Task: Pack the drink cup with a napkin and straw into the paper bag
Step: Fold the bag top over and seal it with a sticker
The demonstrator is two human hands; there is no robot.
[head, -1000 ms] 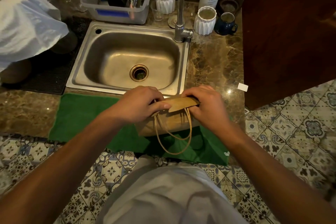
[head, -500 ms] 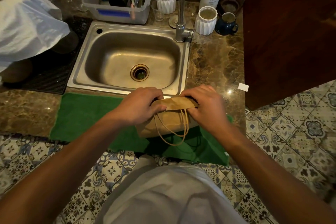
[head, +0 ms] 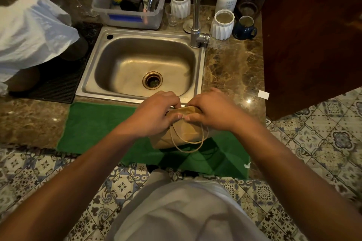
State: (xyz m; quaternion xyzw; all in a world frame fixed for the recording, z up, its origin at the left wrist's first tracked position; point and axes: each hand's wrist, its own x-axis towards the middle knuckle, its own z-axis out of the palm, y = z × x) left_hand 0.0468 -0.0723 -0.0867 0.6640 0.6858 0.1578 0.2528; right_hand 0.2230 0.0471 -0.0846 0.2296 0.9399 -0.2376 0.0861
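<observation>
Green towel (head: 94,127) — both hands (head: 154,115) (head: 213,112) grip folded kraft paper bag (head: 182,133) top.

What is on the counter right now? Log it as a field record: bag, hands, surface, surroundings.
bag: brown paper bag, top folded over, twine handles hanging toward the person
left hand: pinches the folded top
right hand: pinches the folded top
surface: bag on a green cloth on the marble counter
behind: steel sink with tap
contents: cup, napkin and straw not visible
</observation>
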